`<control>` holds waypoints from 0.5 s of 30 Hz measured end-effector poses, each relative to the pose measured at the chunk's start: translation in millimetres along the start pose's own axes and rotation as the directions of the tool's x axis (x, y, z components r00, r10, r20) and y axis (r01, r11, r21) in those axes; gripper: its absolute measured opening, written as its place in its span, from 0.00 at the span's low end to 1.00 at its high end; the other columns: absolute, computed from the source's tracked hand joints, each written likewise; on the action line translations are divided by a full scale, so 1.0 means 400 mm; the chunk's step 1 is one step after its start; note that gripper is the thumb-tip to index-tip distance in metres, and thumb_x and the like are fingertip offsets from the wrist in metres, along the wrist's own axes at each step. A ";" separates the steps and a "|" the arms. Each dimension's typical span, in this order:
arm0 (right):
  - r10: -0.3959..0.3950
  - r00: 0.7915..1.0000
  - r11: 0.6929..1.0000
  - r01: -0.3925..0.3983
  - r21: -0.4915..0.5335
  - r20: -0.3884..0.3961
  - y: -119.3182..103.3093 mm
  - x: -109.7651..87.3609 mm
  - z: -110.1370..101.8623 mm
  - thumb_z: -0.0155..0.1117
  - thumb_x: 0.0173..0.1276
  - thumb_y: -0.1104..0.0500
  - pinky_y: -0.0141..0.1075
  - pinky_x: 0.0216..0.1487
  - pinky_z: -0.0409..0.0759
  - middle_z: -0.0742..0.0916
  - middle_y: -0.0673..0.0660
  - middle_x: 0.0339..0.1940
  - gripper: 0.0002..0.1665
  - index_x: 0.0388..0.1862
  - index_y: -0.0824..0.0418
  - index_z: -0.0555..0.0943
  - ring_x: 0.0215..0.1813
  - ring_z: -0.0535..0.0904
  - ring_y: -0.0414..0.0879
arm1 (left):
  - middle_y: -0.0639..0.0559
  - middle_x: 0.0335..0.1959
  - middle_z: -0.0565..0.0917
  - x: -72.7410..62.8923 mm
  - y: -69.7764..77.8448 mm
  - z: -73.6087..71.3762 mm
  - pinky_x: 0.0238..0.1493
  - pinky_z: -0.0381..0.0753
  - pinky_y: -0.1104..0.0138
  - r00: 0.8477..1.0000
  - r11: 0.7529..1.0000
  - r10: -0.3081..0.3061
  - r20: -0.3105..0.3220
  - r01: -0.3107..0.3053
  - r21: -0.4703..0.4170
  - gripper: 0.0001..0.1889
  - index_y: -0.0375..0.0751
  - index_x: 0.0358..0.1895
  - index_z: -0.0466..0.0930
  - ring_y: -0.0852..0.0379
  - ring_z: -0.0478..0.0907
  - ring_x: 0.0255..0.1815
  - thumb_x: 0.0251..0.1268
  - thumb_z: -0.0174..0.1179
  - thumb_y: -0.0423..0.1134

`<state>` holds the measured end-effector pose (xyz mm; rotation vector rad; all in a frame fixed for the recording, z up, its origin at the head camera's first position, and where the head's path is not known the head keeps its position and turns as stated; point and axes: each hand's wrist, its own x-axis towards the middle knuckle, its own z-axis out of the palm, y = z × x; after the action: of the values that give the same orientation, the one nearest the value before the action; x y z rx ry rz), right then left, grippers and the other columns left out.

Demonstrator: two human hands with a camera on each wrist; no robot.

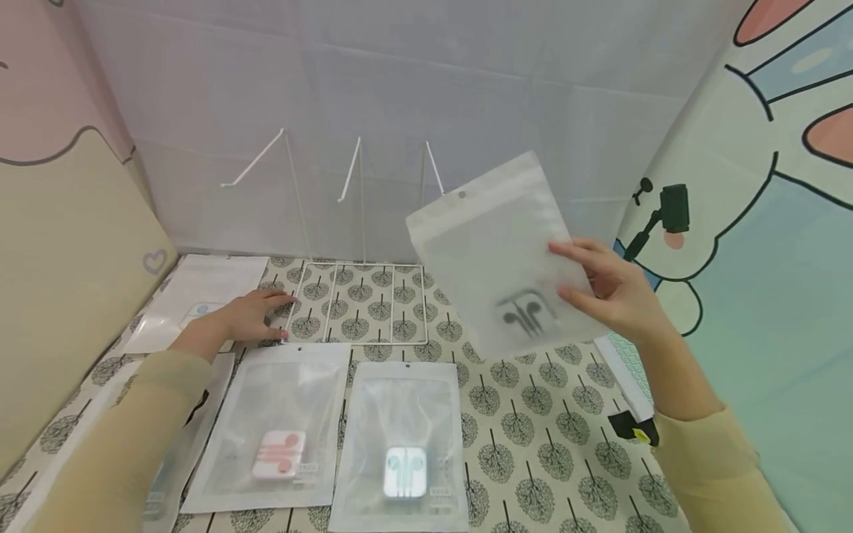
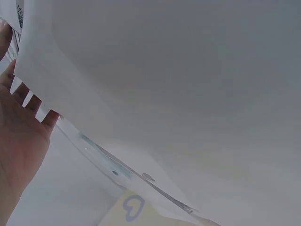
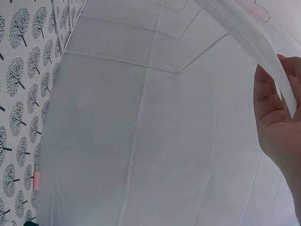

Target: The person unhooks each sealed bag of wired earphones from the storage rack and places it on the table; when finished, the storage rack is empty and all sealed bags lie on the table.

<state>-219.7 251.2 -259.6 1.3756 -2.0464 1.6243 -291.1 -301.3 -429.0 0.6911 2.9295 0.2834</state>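
In the head view my right hand (image 1: 609, 289) pinches the right edge of a frosted zip bag (image 1: 480, 252) and holds it up, tilted. Dark earphones (image 1: 523, 314) in a case show through it. The right wrist view has the same hand (image 3: 282, 108) gripping the bag's edge. My left hand (image 1: 249, 314) rests at the left side of a white wire display rack's base (image 1: 326, 303), fingers fairly straight. A white sheet-like surface covers much of the left wrist view, partly hiding the fingers of that hand (image 2: 21, 127).
Zip bags with pink earphones (image 1: 280, 453) and pale green earphones (image 1: 404, 472) lie in front. Another bag (image 1: 213, 281) lies at the left, one more partly under the left arm. Three hooks (image 1: 256, 159) stick out from the rack. A black phone holder (image 1: 673, 211) stands right.
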 end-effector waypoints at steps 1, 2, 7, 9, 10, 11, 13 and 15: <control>-0.009 1.000 1.000 0.009 0.015 -0.004 -0.003 -0.005 -0.001 0.54 0.48 0.89 0.35 0.37 0.84 0.73 0.64 0.61 0.37 0.61 0.78 0.68 0.51 0.80 0.50 | 0.29 0.68 0.60 0.000 0.000 0.000 0.58 0.61 0.33 1.000 1.000 -0.002 0.001 0.002 -0.005 0.41 0.37 0.68 0.63 0.25 0.56 0.66 0.56 0.61 0.60; -0.019 1.000 0.999 0.020 0.027 -0.008 -0.006 -0.011 -0.003 0.55 0.49 0.88 0.35 0.38 0.84 0.73 0.65 0.61 0.36 0.61 0.79 0.67 0.51 0.80 0.50 | 0.29 0.68 0.60 0.000 -0.001 0.001 0.58 0.61 0.33 1.000 1.000 -0.004 0.001 0.004 -0.008 0.41 0.37 0.68 0.63 0.25 0.56 0.66 0.56 0.61 0.59; -0.032 0.999 0.994 0.035 0.104 -0.029 -0.015 -0.050 -0.013 0.56 0.53 0.86 0.35 0.36 0.84 0.72 0.66 0.61 0.34 0.62 0.83 0.64 0.51 0.79 0.52 | 0.29 0.68 0.60 0.004 -0.004 0.006 0.58 0.61 0.33 1.000 1.000 -0.011 0.004 0.011 -0.005 0.41 0.38 0.69 0.62 0.25 0.55 0.66 0.57 0.61 0.59; -0.004 0.999 0.991 0.010 0.133 -0.045 -0.019 -0.067 -0.015 0.55 0.54 0.86 0.35 0.35 0.84 0.72 0.66 0.61 0.34 0.63 0.82 0.63 0.51 0.79 0.51 | 0.29 0.68 0.59 0.006 -0.004 0.007 0.58 0.61 0.33 1.000 1.000 -0.016 0.004 0.016 -0.008 0.41 0.38 0.69 0.62 0.25 0.55 0.67 0.57 0.61 0.59; 0.016 0.998 0.989 -0.007 0.150 -0.054 -0.020 -0.076 -0.015 0.54 0.55 0.86 0.35 0.35 0.84 0.71 0.65 0.61 0.34 0.63 0.82 0.63 0.51 0.79 0.51 | 0.29 0.68 0.59 0.006 -0.003 0.006 0.58 0.61 0.33 1.000 1.000 -0.018 0.005 0.018 -0.010 0.42 0.38 0.69 0.62 0.25 0.55 0.67 0.56 0.61 0.59; 0.036 0.997 0.986 -0.025 0.168 -0.067 -0.022 -0.085 -0.014 0.54 0.55 0.86 0.35 0.35 0.84 0.71 0.65 0.62 0.34 0.64 0.81 0.62 0.51 0.79 0.50 | 0.29 0.68 0.59 0.006 -0.001 0.005 0.59 0.60 0.33 1.000 1.000 -0.022 0.006 0.022 -0.014 0.41 0.38 0.69 0.62 0.25 0.55 0.67 0.56 0.61 0.59; 0.070 0.993 0.980 -0.050 0.192 -0.097 -0.024 -0.102 -0.010 0.53 0.56 0.86 0.35 0.36 0.84 0.70 0.64 0.62 0.34 0.64 0.80 0.62 0.52 0.78 0.50 | 0.29 0.68 0.59 0.005 0.003 0.001 0.58 0.60 0.32 1.000 0.999 -0.027 0.010 0.027 -0.019 0.41 0.38 0.69 0.62 0.25 0.55 0.67 0.56 0.62 0.59; 0.116 0.985 0.974 -0.088 0.207 -0.127 -0.030 -0.120 -0.004 0.52 0.57 0.86 0.35 0.36 0.84 0.70 0.63 0.63 0.34 0.65 0.78 0.62 0.52 0.78 0.49 | 0.29 0.68 0.60 0.003 0.007 -0.003 0.58 0.60 0.32 1.000 0.999 -0.029 0.012 0.029 -0.020 0.41 0.38 0.68 0.62 0.25 0.55 0.66 0.56 0.62 0.59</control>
<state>-185.0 278.8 -281.3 1.1937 -1.9482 1.9574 -291.3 -298.2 -427.2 0.6445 2.9185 0.3044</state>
